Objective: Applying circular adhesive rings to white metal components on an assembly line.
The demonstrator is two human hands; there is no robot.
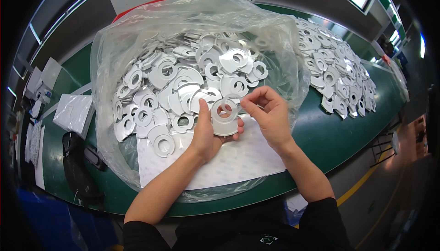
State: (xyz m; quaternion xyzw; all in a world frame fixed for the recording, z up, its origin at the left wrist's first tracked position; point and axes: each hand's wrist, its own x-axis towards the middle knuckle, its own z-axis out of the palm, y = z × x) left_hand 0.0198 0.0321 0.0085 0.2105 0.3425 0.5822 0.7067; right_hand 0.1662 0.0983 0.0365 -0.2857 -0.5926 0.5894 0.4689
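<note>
My left hand holds a flat pale grey plastic part with a round hole and a wider, rounded lower end. Its thumb lies along the left side, and fingers show behind the part and through the hole. My right hand is pinched at the part's upper right edge. A thin clear film seems to reach from the part's top to those fingertips; its exact outline is hard to make out. Behind my hands, a heap of similar white parts lies in an open clear plastic bag.
Another heap of white parts lies on the green table at the right. A white sheet is under my hands. At the left are a wrapped white package and a black pouch.
</note>
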